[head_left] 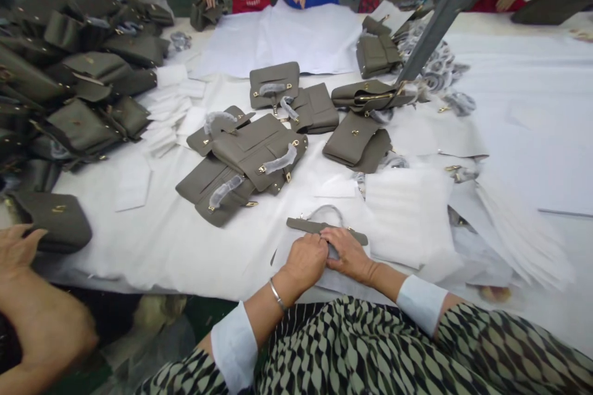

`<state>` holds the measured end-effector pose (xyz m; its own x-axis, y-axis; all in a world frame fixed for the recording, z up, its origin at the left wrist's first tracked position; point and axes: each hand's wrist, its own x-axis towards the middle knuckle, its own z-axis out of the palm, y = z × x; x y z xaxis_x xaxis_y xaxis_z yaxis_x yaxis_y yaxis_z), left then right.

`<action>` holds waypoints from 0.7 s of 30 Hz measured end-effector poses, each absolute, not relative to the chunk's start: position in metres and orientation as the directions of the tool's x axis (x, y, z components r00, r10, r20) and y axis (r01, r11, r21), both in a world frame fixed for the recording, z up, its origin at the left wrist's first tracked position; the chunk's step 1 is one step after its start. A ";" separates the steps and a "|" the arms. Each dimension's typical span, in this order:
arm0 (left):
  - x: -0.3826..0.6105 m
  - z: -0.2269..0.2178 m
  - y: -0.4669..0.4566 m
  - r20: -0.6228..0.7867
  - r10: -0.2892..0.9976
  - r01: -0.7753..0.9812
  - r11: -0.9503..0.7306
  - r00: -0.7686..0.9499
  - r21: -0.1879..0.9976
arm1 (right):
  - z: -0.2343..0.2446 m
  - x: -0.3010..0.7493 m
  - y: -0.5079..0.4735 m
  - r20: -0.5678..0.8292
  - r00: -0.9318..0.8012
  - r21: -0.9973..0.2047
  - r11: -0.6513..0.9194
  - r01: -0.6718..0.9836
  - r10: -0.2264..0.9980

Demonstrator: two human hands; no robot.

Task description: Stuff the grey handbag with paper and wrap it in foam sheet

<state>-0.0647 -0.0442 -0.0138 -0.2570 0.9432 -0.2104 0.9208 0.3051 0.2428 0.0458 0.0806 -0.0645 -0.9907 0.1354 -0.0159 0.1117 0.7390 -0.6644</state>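
My left hand (306, 259), with a metal bangle on the wrist, is curled into a loose fist near the table's front edge. My right hand (348, 253) lies against it, fingers bent inward. Both press on white wrapping paper (296, 241) folded over a grey handbag (306, 224), of which only the top edge and a wrapped handle show. What the fingers pinch between them is too small to name. Beyond my hands lie several more grey handbags (252, 151) with paper-wrapped handles.
A tall heap of grey handbags (78, 74) fills the left side. Stacks of white foam sheets (407, 210) lie to my right. Another person's hand (18, 247) reaches a bag (55, 219) at the left edge. Other people work along the far side.
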 end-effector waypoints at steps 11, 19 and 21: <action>-0.079 -0.029 -0.044 -0.275 0.959 0.903 0.172 -0.062 0.394 | -0.058 0.043 0.084 -0.062 -0.986 -0.606 0.779 0.162 0.157; -0.099 -0.056 -0.053 0.011 0.999 0.839 0.021 -0.031 0.544 | -0.036 0.056 0.096 -0.034 -0.999 -0.539 0.842 0.023 0.005; -0.102 -0.061 -0.062 0.153 0.987 0.842 -0.042 -0.049 0.539 | -0.026 0.082 0.103 -0.040 -0.998 -0.534 0.843 0.067 0.054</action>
<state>-0.1018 -0.0619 -0.0608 -0.0488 0.9871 0.1527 0.8415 -0.0417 0.5386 0.0821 0.1028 -0.0260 -0.9978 0.0539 -0.0395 0.0667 0.8427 -0.5342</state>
